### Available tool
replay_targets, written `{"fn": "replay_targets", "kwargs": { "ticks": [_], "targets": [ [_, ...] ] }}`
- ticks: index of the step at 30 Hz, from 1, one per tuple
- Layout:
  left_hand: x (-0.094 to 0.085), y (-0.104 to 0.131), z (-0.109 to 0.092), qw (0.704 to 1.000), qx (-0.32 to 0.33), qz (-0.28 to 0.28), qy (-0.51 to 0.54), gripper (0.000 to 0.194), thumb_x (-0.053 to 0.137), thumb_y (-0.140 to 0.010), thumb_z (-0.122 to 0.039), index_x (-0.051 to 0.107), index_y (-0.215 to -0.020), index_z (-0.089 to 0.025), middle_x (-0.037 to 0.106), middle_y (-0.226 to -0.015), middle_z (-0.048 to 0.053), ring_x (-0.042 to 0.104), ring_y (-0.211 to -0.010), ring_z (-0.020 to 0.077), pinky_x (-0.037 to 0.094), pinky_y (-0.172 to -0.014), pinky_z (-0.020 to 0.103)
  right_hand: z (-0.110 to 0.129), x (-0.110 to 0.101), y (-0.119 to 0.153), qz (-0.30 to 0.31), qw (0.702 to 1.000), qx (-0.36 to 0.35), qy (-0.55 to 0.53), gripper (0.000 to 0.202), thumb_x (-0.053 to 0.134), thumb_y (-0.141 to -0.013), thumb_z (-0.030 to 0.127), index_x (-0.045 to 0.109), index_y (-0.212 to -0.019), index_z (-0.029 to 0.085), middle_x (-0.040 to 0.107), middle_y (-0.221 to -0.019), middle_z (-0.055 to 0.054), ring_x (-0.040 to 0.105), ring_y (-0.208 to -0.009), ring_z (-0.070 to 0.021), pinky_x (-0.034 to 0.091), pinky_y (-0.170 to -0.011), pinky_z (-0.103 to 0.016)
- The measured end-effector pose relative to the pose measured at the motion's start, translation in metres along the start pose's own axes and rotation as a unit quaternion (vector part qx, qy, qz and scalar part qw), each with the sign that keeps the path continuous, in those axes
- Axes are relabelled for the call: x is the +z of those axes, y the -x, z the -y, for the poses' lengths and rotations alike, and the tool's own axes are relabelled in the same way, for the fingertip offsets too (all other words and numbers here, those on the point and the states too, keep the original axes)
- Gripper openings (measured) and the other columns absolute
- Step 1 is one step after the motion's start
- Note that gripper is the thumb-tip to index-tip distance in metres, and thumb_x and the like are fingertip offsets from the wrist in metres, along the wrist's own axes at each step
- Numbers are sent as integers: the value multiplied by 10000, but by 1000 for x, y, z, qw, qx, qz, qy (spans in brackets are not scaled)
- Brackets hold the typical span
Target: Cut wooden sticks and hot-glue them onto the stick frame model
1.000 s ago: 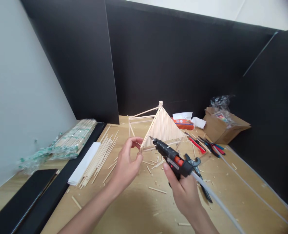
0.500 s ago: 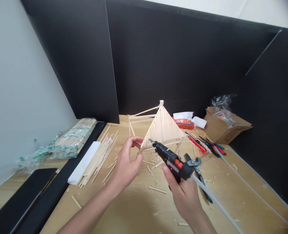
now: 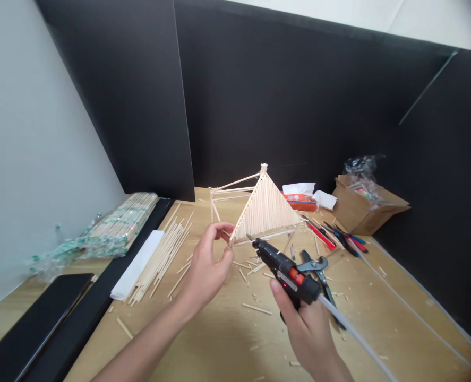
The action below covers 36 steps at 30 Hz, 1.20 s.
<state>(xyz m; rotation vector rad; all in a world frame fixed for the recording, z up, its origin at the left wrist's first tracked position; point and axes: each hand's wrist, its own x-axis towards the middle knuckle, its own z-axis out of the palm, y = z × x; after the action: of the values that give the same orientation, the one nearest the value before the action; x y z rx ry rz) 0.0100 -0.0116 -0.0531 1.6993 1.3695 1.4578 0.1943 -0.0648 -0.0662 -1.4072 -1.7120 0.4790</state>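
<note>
A frame of thin wooden sticks [image 3: 265,204] stands on the table, its front triangular face covered by a row of upright sticks. My left hand [image 3: 211,260] pinches the frame's near left corner between thumb and fingers. In my right hand [image 3: 309,323] is a black hot glue gun [image 3: 279,262] with a small red light on. Its nozzle points up and left and lies close to the lower edge of the stick-covered face; whether it touches cannot be made out. A long glue stick runs out of the gun's back.
Loose sticks [image 3: 165,254] lie on the left by white paper [image 3: 139,265], bagged sticks [image 3: 121,225] and a black phone [image 3: 40,323]. Pliers [image 3: 323,281], a red cutter [image 3: 320,236], other tools and a cardboard box [image 3: 366,209] are on the right. Stick scraps litter the table.
The glue gun and my right hand have moved slightly right and down, away from the face's left edge. My left hand keeps its hold on the corner.
</note>
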Motion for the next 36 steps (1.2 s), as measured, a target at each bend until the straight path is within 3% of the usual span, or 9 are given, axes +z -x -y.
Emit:
{"fn": "replay_targets", "kwargs": {
  "ticks": [8, 16, 20, 25, 31, 36],
  "targets": [
    [-1, 0, -1, 1000, -1, 2, -7, 393, 465, -745, -10, 504, -1054, -250, 576, -1040, -10, 532, -1007, 141, 393, -920, 297, 3, 3, -19, -19, 1000, -12, -18, 322, 490, -904, 386, 457, -638, 207, 378, -525, 67, 411, -485, -99, 316, -471, -208],
    [0, 0, 0, 1000, 1, 0, -3, 397, 465, -746, -8, 504, -1057, -251, 573, -1050, -6, 530, -1010, 144, 392, -921, 301, 0, 1, -9, -7, 1000, -22, 13, 346, 488, -899, 385, 451, -605, 207, 375, -495, 65, 391, -454, -98, 300, -441, -213],
    [0, -1, 0, 1000, 0, 0, -1, 392, 463, -744, -8, 503, -1056, -242, 574, -1048, 2, 531, -1015, 153, 391, -922, 309, 0, -2, -4, 14, 1000, -9, 18, 328, 478, -899, 394, 500, -635, 201, 452, -509, 51, 421, -452, -105, 334, -448, -217],
    [0, -1, 0, 1000, 3, 0, 2, 388, 459, -751, -11, 500, -1064, -237, 571, -1059, 8, 532, -1016, 157, 387, -928, 315, -5, -5, 1, 11, 1000, 0, 8, 262, 499, -883, 402, 589, -759, 189, 584, -640, 12, 542, -585, -141, 428, -564, -227],
    [0, 0, 1, 1000, 0, 3, 8, 392, 464, -751, -19, 486, -1076, -238, 565, -1059, 16, 532, -1014, 163, 384, -927, 323, -14, -12, 0, -14, 999, 29, 14, 350, 488, -884, 423, 496, -614, 200, 395, -495, 54, 405, -455, -113, 327, -444, -227],
    [0, 0, 2, 1000, -2, 2, 5, 390, 460, -755, -25, 483, -1081, -239, 565, -1073, 19, 530, -1017, 164, 382, -930, 328, -20, -17, -13, -57, 997, 46, 0, 319, 503, -875, 446, 523, -679, 194, 399, -550, 47, 396, -507, -117, 319, -468, -232]
  ]
}}
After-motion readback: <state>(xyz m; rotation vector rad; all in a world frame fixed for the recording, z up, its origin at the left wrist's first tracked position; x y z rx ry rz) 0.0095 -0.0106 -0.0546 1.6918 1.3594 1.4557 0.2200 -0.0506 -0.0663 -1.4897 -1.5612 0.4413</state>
